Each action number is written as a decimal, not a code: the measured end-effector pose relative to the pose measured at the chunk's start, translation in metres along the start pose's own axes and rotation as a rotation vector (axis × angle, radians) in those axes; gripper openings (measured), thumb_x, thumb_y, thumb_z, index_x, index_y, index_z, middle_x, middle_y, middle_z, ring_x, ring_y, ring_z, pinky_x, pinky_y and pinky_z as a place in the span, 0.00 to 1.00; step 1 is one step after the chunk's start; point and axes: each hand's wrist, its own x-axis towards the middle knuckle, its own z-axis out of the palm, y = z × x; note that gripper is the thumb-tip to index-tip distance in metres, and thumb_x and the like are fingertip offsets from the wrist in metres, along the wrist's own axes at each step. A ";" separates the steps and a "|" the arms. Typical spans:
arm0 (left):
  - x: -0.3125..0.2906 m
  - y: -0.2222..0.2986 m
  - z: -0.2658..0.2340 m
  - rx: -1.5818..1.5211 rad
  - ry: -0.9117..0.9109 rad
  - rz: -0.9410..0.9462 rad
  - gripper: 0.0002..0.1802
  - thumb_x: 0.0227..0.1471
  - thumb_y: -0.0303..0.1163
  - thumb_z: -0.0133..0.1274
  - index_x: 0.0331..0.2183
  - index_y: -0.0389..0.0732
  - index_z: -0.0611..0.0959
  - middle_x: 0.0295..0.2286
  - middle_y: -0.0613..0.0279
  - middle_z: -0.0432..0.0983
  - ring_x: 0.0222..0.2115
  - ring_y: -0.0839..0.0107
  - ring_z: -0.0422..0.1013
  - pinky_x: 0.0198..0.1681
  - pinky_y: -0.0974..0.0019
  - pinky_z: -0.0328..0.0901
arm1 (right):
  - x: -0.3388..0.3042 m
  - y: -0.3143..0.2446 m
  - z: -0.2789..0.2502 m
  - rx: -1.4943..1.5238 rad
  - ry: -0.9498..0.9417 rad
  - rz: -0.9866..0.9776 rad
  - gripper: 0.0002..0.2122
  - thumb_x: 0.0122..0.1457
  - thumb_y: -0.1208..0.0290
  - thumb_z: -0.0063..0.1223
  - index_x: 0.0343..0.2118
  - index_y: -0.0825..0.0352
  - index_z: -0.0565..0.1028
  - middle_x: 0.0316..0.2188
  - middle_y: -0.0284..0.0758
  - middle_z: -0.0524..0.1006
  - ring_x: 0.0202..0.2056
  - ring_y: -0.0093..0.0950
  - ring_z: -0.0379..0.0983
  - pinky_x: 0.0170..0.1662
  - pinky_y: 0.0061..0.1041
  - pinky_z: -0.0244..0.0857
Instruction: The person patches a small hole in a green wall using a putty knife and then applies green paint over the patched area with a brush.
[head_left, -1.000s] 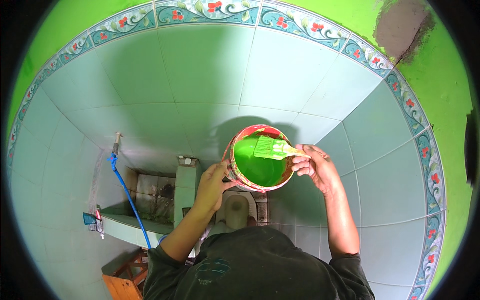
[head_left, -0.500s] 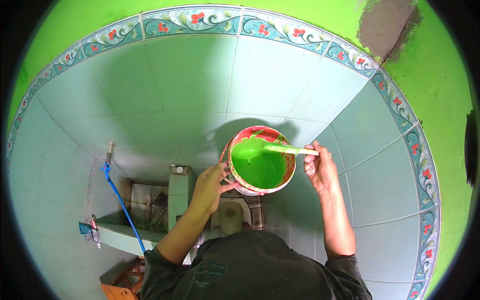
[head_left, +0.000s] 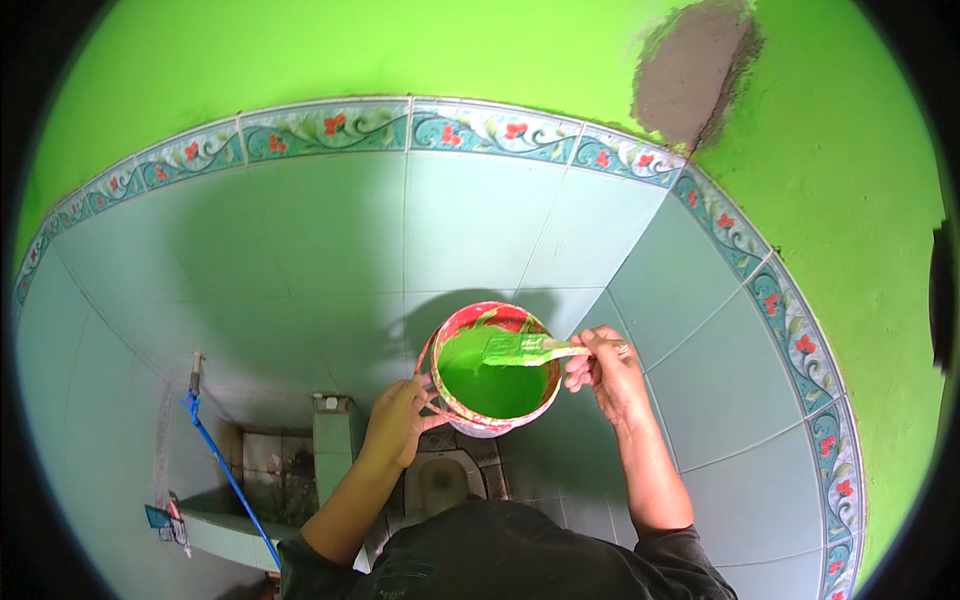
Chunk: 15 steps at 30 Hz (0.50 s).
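Note:
A red bucket, its rim smeared with paint, holds bright green paint. My left hand grips the bucket at its left side, by the handle and rim. In my right hand is the handle of a paintbrush, pinched between thumb and fingers. The brush lies level over the bucket's opening, its broad face turned up and its bristles coated green. Whether the bristle tip touches the paint I cannot tell.
Pale green tiles cover the walls, with a floral border below green paint. A grey unpainted patch marks the upper right. At left a blue hose hangs from a tap; a squat toilet lies below the bucket.
The view has tilted upward, so the wall sits lower in the picture. My right hand has turned the brush from its narrow edge to its broad face, still over the bucket.

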 end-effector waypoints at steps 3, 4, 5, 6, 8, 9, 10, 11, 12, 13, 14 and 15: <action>0.003 0.000 0.005 -0.012 -0.070 -0.008 0.14 0.60 0.36 0.46 0.24 0.41 0.70 0.47 0.54 0.68 0.48 0.60 0.66 0.46 0.42 0.70 | -0.004 -0.009 0.000 -0.079 0.000 -0.074 0.09 0.62 0.70 0.51 0.34 0.72 0.72 0.21 0.40 0.78 0.19 0.29 0.75 0.23 0.26 0.71; 0.003 0.000 0.010 0.026 -0.028 -0.031 0.13 0.60 0.35 0.46 0.24 0.41 0.70 0.47 0.53 0.67 0.49 0.59 0.66 0.46 0.40 0.69 | -0.006 -0.009 -0.006 -0.060 -0.038 -0.085 0.09 0.61 0.69 0.54 0.35 0.72 0.72 0.22 0.39 0.78 0.21 0.28 0.76 0.24 0.26 0.71; 0.005 0.001 0.014 0.059 0.012 -0.040 0.13 0.59 0.35 0.46 0.24 0.41 0.70 0.47 0.52 0.67 0.49 0.58 0.66 0.47 0.39 0.68 | -0.007 -0.013 -0.007 -0.067 -0.036 -0.125 0.09 0.61 0.69 0.54 0.35 0.72 0.72 0.22 0.39 0.78 0.21 0.28 0.76 0.24 0.26 0.71; 0.006 0.000 0.011 0.035 -0.003 -0.055 0.12 0.58 0.33 0.45 0.24 0.40 0.70 0.48 0.49 0.67 0.50 0.55 0.65 0.48 0.36 0.66 | -0.010 -0.014 -0.007 -0.090 -0.076 -0.136 0.10 0.61 0.69 0.55 0.35 0.72 0.73 0.23 0.39 0.78 0.21 0.28 0.76 0.25 0.26 0.71; 0.013 -0.006 0.001 0.029 -0.062 -0.024 0.12 0.58 0.34 0.45 0.24 0.40 0.70 0.48 0.49 0.67 0.50 0.54 0.65 0.47 0.36 0.67 | -0.011 -0.023 -0.007 -0.143 -0.123 -0.152 0.11 0.61 0.68 0.57 0.37 0.73 0.73 0.24 0.39 0.78 0.23 0.27 0.76 0.26 0.26 0.72; 0.016 -0.010 -0.005 0.021 -0.092 -0.020 0.12 0.58 0.34 0.46 0.24 0.40 0.70 0.48 0.48 0.67 0.50 0.53 0.65 0.47 0.35 0.67 | -0.012 -0.028 -0.006 -0.142 -0.115 -0.167 0.11 0.61 0.68 0.57 0.37 0.73 0.73 0.24 0.39 0.78 0.23 0.27 0.76 0.26 0.26 0.72; 0.020 -0.014 -0.010 0.056 -0.099 -0.019 0.19 0.57 0.31 0.42 0.46 0.28 0.69 0.50 0.46 0.68 0.50 0.52 0.68 0.49 0.37 0.68 | -0.013 -0.033 -0.005 -0.157 -0.098 -0.194 0.11 0.61 0.68 0.57 0.36 0.73 0.73 0.23 0.39 0.78 0.23 0.27 0.76 0.25 0.26 0.71; 0.021 -0.014 -0.008 0.060 -0.117 -0.015 0.19 0.57 0.31 0.42 0.46 0.28 0.69 0.50 0.46 0.68 0.50 0.52 0.68 0.49 0.37 0.68 | -0.015 -0.038 -0.005 -0.174 -0.080 -0.223 0.11 0.61 0.68 0.56 0.36 0.73 0.73 0.23 0.39 0.78 0.22 0.27 0.76 0.25 0.26 0.71; 0.021 -0.013 -0.004 0.038 -0.110 -0.030 0.10 0.58 0.33 0.44 0.35 0.34 0.69 0.48 0.47 0.68 0.49 0.52 0.67 0.48 0.35 0.67 | -0.015 -0.044 -0.006 -0.175 -0.071 -0.240 0.11 0.61 0.68 0.56 0.36 0.73 0.73 0.23 0.39 0.78 0.22 0.27 0.76 0.25 0.26 0.71; 0.022 -0.011 -0.001 0.016 -0.104 -0.045 0.12 0.58 0.34 0.46 0.23 0.41 0.70 0.46 0.48 0.68 0.49 0.53 0.66 0.46 0.33 0.66 | -0.015 -0.051 -0.007 -0.152 -0.006 -0.275 0.11 0.61 0.68 0.56 0.35 0.73 0.73 0.22 0.39 0.78 0.20 0.27 0.75 0.23 0.25 0.71; 0.021 -0.013 -0.001 0.000 -0.080 -0.048 0.13 0.58 0.34 0.47 0.23 0.41 0.70 0.45 0.49 0.68 0.49 0.53 0.66 0.46 0.32 0.67 | -0.014 -0.056 -0.007 -0.125 0.055 -0.303 0.11 0.61 0.68 0.56 0.35 0.73 0.72 0.21 0.39 0.77 0.19 0.27 0.75 0.22 0.25 0.70; 0.023 -0.014 -0.002 0.004 -0.089 -0.045 0.13 0.58 0.34 0.47 0.23 0.41 0.70 0.45 0.49 0.68 0.49 0.53 0.66 0.46 0.32 0.67 | -0.012 -0.063 -0.007 -0.124 0.059 -0.312 0.11 0.61 0.68 0.56 0.35 0.73 0.72 0.21 0.39 0.77 0.19 0.27 0.75 0.22 0.25 0.70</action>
